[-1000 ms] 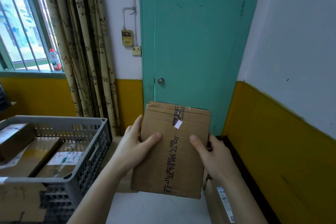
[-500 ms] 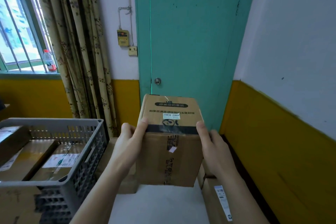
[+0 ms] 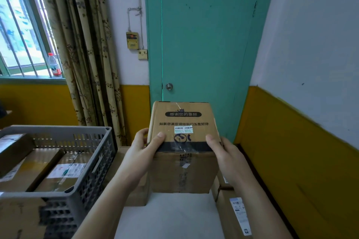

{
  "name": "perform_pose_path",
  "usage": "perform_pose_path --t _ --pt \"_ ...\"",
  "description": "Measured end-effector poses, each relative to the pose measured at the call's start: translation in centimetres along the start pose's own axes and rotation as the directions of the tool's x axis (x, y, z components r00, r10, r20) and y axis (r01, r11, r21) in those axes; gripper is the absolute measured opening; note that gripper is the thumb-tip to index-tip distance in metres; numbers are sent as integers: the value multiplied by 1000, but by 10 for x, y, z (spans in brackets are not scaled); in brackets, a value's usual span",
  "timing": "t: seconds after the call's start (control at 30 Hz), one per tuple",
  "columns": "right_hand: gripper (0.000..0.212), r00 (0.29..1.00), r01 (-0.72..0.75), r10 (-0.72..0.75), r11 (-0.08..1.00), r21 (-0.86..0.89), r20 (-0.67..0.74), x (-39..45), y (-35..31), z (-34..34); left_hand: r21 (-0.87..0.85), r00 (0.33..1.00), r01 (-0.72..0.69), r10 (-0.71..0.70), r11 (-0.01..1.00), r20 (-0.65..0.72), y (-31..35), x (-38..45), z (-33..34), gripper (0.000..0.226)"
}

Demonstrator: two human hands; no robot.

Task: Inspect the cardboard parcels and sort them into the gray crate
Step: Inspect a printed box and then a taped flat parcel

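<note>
Head cam, centre of frame: I see a cardboard parcel held up in the air in front of the teal door, both hands clamped on it. Left hand grips the left edge w/ thumb over the top face near the black tape band; right hand grips the right edge, thumb also on the top face. Top face tilts toward the cam, showing printed Chinese text, a small barcode sticker and clear tape; front face has a tape strip running down the middle. Below and behind it, lower centre, another box sits partly hidden by the left arm, and at lower right a box w/ a white label is beside the right forearm. White surface lies between them. Lower left: gray crate, well apart from the held parcel, already w/ several labelled parcels lying in it. Upper left: barred window, a plastic bottle on the sill, patterned curtain next to it. Walls white above, yellow below.
</note>
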State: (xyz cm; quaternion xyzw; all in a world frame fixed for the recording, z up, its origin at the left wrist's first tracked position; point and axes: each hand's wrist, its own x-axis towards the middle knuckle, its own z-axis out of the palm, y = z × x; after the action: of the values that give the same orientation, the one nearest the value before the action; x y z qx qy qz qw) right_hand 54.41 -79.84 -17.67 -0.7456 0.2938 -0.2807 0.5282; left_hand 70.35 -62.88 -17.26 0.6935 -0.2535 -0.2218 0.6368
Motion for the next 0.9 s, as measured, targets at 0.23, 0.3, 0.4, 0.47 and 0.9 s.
perform_pose_path --t 0.23,0.3,0.4,0.47,0.9 --pt "33 997 -79 78 996 49 27 -3 3 1 -10 997 11 -10 1000 79 -7 1 -6 69" --pt "36 999 -35 34 999 12 26 -2 1 3 38 999 -2 0 999 37 -2 1 -3 67" --pt "19 999 25 -24 999 -43 32 -4 0 4 209 997 -74 72 975 14 -1 -2 0 73" --pt "14 999 20 -20 1000 -12 38 -4 4 2 217 997 -79 79 973 10 -6 -1 -3 67" --pt "41 999 19 -21 997 -81 -26 -7 2 1 130 999 -47 44 990 22 -7 -2 -6 79"
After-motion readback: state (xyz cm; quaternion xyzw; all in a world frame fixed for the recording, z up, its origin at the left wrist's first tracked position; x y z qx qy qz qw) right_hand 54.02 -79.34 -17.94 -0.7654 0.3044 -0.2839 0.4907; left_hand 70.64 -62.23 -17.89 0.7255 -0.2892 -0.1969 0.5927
